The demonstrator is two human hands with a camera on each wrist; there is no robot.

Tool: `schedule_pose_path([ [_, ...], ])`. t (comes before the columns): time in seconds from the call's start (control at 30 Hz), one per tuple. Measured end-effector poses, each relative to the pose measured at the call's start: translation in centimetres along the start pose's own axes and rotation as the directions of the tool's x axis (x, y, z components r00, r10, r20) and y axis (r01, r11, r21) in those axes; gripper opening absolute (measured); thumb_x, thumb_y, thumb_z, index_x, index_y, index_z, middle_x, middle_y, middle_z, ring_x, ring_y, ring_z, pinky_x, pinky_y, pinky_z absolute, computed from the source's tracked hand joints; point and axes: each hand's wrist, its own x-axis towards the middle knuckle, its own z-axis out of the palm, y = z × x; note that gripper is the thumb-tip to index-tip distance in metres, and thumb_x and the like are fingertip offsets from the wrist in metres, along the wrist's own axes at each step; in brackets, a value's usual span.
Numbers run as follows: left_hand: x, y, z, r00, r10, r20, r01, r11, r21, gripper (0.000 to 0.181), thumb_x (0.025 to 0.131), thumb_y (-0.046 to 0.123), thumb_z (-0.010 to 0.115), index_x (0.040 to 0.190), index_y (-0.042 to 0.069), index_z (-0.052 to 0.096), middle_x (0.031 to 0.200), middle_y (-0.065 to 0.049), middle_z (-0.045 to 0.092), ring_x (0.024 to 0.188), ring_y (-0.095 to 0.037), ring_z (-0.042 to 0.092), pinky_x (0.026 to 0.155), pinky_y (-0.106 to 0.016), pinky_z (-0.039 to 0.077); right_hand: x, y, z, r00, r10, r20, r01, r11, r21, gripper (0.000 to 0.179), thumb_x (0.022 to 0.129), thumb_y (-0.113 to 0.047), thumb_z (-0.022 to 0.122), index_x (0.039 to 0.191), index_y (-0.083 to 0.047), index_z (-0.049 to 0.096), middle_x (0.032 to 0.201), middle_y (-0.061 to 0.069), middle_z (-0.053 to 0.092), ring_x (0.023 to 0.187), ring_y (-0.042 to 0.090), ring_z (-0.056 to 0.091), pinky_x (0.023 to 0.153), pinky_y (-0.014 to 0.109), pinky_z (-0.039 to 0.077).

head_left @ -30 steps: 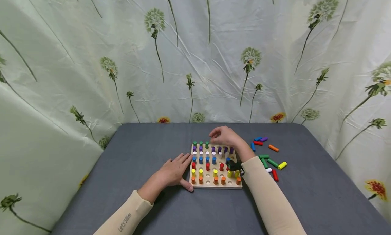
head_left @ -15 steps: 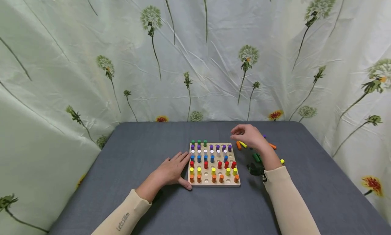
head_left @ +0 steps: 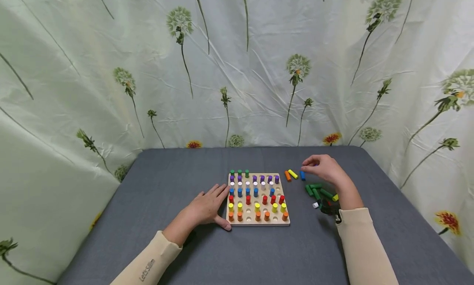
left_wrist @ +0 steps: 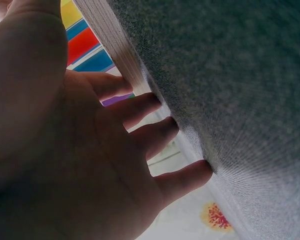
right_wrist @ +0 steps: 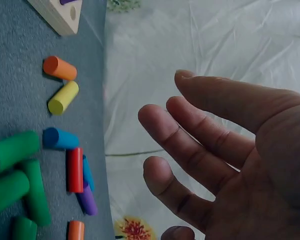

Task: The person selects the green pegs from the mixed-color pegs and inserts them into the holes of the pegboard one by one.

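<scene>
A wooden pegboard (head_left: 258, 224) lies flat with rows of colored pegs standing in it, among them three green pegs (head_left: 247, 174) at the far left and an orange row at the front. My left hand (head_left: 208, 207) rests against the board's left side, fingers spread, thumb at the front corner. In the left wrist view its fingertips meet the board's edge and the grey cloth. My right hand (head_left: 326, 170) hovers right of the board above loose pegs, near a blue peg (head_left: 302, 176). The right wrist view shows its fingers loosely bent, nothing between them.
Loose orange (head_left: 287, 176) and yellow pegs (head_left: 293, 174) lie just right of the board. Several green pegs (right_wrist: 36, 192), a red peg (right_wrist: 75, 170) and a purple peg (right_wrist: 87, 198) lie under the right hand. A flowered curtain (head_left: 259, 71) hangs behind the grey table (head_left: 177, 174).
My right hand has moved from the board's far row rightward to over the loose pegs, uncovering the board's right part. The left hand has stayed at the board's left side.
</scene>
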Motion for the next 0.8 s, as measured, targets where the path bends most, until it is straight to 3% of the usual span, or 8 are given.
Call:
schedule_pose_path([
  [0.2,-0.2,0.1,-0.1,1.000,-0.004,-0.002,0.004,1.000,-0.009,0.131,0.073,0.076,0.082,0.171,0.014,0.021,0.177,-0.010,0.026,0.165,-0.034,0.023,0.124,-0.069,0.032,-0.2,0.7,-0.6,0.999,0.031,0.032,-0.032,0.999,0.009,0.030,0.105,-0.026,0.067,0.122,0.000,0.072,0.124,0.023,0.071,0.114,0.040,0.063,0.092,0.051,0.052],
  [0.4,-0.3,0.1,-0.2,1.000,-0.007,-0.004,0.006,1.000,-0.015,0.130,0.074,0.075,0.082,0.171,0.014,0.021,0.177,-0.010,0.026,0.165,-0.034,0.023,0.124,-0.068,0.032,0.0,1.5,-0.4,0.993,0.053,0.105,-0.050,0.998,-0.028,0.028,0.102,-0.022,0.072,0.117,0.001,0.073,0.122,0.024,0.071,0.108,0.036,0.062,0.088,0.044,0.053],
  [0.8,-0.1,0.0,0.0,1.000,-0.008,0.006,0.008,1.000,-0.015,0.131,0.074,0.076,0.081,0.171,0.015,0.020,0.178,-0.010,0.025,0.166,-0.034,0.022,0.124,-0.069,0.031,0.3,3.1,0.2,0.975,0.072,0.208,-0.067,0.997,-0.032,0.022,0.098,-0.015,0.075,0.111,0.002,0.073,0.114,0.018,0.072,0.102,0.029,0.062,0.089,0.042,0.054],
])
